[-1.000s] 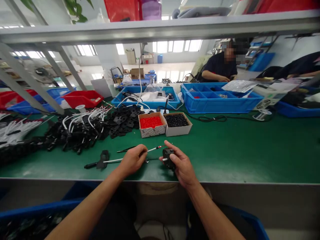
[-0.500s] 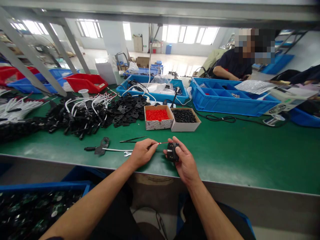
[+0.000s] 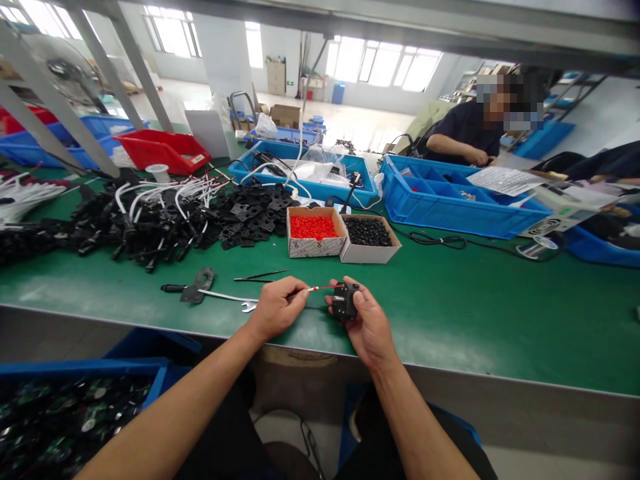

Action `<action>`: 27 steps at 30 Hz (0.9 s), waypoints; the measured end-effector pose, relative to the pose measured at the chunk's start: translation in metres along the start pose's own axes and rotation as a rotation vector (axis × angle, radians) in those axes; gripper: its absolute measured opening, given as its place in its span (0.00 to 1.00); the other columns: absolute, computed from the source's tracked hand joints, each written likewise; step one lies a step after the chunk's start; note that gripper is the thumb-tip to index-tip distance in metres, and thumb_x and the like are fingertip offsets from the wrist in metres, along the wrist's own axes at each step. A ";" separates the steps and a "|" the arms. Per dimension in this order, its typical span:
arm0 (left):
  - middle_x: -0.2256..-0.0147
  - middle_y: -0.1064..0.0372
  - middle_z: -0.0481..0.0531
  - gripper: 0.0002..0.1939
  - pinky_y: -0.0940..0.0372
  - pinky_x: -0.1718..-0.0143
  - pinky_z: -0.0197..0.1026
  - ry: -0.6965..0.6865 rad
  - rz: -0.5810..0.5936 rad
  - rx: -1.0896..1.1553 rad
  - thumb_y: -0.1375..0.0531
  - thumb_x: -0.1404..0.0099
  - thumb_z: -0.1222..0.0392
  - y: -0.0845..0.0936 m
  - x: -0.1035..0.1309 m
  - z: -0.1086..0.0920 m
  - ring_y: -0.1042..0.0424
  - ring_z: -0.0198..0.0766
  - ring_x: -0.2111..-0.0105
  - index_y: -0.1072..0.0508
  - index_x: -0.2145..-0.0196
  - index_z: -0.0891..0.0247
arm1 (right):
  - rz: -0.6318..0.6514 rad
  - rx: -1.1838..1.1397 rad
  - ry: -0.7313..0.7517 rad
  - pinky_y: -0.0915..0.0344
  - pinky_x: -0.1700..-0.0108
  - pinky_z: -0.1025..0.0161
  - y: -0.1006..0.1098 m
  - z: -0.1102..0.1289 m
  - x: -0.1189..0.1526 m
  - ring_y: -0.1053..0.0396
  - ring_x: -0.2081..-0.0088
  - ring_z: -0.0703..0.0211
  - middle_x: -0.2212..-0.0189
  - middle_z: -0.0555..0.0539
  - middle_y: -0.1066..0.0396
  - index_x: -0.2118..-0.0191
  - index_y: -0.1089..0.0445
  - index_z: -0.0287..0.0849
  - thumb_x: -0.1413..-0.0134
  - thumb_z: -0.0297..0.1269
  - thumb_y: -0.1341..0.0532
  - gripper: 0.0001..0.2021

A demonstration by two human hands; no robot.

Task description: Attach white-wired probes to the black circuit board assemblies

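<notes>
My left hand [image 3: 276, 309] is closed in a pinch on the white cable [image 3: 227, 295], whose red wire end [image 3: 327, 287] points at the black part. That cable runs left to a flat black bracket [image 3: 197, 288] with a black connector [image 3: 173, 289]. Fingers of my right hand [image 3: 371, 321] are wrapped round the black part [image 3: 345, 301], which has a metal pin on its face. The red wire's tip reaches the top edge of this part; whether it touches is too small to tell. Tweezers [image 3: 261, 275] and a wrench [image 3: 249, 307] lie beside my left hand.
Small boxes of red pieces [image 3: 314, 227] and black pieces [image 3: 369, 231] stand behind my hands. Piled cables and brackets [image 3: 150, 220] lie left. Blue bins [image 3: 450, 207] line the back. A person [image 3: 465, 133] sits beyond them. A blue crate [image 3: 160, 380] is below the table edge.
The camera view has tilted and shifted slightly. My left hand appears a little further left; both hands keep their holds, and the black part looks slightly turned.
</notes>
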State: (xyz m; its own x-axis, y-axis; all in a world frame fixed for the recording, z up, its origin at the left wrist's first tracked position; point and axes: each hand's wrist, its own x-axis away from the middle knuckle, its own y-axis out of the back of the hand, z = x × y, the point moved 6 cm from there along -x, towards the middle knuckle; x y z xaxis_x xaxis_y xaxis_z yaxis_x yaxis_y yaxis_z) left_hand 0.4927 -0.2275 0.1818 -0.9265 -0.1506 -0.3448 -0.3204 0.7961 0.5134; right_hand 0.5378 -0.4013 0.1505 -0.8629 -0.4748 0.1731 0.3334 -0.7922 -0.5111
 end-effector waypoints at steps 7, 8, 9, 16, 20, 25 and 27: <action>0.70 0.29 0.50 0.09 0.40 0.67 0.36 -0.050 0.025 -0.025 0.44 0.33 0.60 0.000 0.001 -0.004 0.32 0.33 0.70 0.24 0.66 0.63 | 0.020 0.246 0.053 0.31 0.51 0.66 0.001 -0.003 0.002 0.31 0.53 0.61 0.44 0.39 0.40 0.38 0.43 0.40 0.48 0.51 0.33 0.36; 0.69 0.29 0.51 0.10 0.40 0.66 0.36 -0.061 0.044 -0.023 0.45 0.33 0.60 -0.001 0.002 -0.004 0.31 0.33 0.69 0.24 0.65 0.63 | 0.031 0.307 0.072 0.32 0.49 0.67 0.001 -0.004 0.002 0.32 0.52 0.61 0.44 0.40 0.39 0.39 0.41 0.40 0.47 0.50 0.33 0.35; 0.68 0.29 0.51 0.10 0.39 0.65 0.36 -0.078 0.067 -0.018 0.45 0.32 0.60 -0.003 0.002 -0.005 0.31 0.33 0.68 0.24 0.64 0.63 | 0.039 0.363 0.090 0.32 0.49 0.68 0.000 -0.004 0.002 0.32 0.51 0.62 0.45 0.41 0.39 0.39 0.40 0.40 0.47 0.50 0.33 0.34; 0.69 0.30 0.49 0.08 0.41 0.65 0.35 -0.102 0.167 0.042 0.44 0.32 0.61 -0.009 0.001 -0.008 0.33 0.32 0.69 0.25 0.64 0.62 | 0.083 0.539 0.185 0.34 0.47 0.70 -0.005 -0.001 0.002 0.33 0.51 0.65 0.47 0.45 0.37 0.39 0.36 0.42 0.44 0.49 0.35 0.30; 0.69 0.32 0.48 0.09 0.41 0.64 0.35 -0.035 0.304 0.091 0.46 0.30 0.60 -0.016 -0.002 -0.003 0.34 0.32 0.68 0.27 0.64 0.63 | 0.055 0.626 0.249 0.37 0.43 0.67 -0.004 0.004 0.005 0.34 0.50 0.64 0.48 0.47 0.36 0.42 0.33 0.43 0.44 0.49 0.36 0.27; 0.70 0.37 0.48 0.11 0.43 0.65 0.35 -0.001 0.402 0.086 0.48 0.29 0.58 -0.023 -0.003 0.006 0.38 0.32 0.69 0.30 0.66 0.64 | 0.001 0.678 0.378 0.38 0.41 0.65 -0.006 0.013 0.010 0.34 0.48 0.62 0.50 0.49 0.34 0.45 0.30 0.45 0.46 0.45 0.34 0.23; 0.71 0.39 0.48 0.11 0.44 0.66 0.36 0.009 0.411 0.073 0.48 0.28 0.57 -0.025 -0.002 0.009 0.40 0.32 0.70 0.32 0.67 0.64 | -0.016 0.693 0.411 0.38 0.42 0.64 -0.007 0.014 0.010 0.35 0.48 0.62 0.50 0.49 0.34 0.46 0.30 0.45 0.46 0.44 0.33 0.22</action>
State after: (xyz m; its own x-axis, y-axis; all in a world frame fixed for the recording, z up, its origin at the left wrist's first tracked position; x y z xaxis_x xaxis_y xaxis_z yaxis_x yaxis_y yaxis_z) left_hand 0.5047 -0.2415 0.1627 -0.9761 0.1841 -0.1158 0.0914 0.8305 0.5495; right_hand 0.5321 -0.4058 0.1673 -0.8954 -0.3893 -0.2162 0.3632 -0.9194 0.1510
